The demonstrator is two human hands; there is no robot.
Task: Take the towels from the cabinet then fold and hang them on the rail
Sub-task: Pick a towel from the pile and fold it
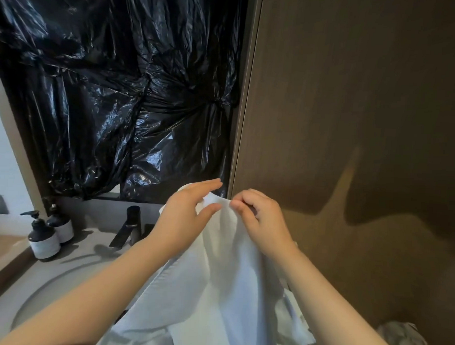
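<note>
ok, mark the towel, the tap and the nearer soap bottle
towel [217,288]: head view, middle of the hanging white cloth.
tap [133,216]: head view, upright black body.
nearer soap bottle [44,244]: head view, its pale label.

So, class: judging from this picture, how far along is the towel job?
Done: one white towel is already out, hanging loose. In hand: the left hand and right hand pinch its top edge. Left: folding and hanging; no rail shows.
</note>
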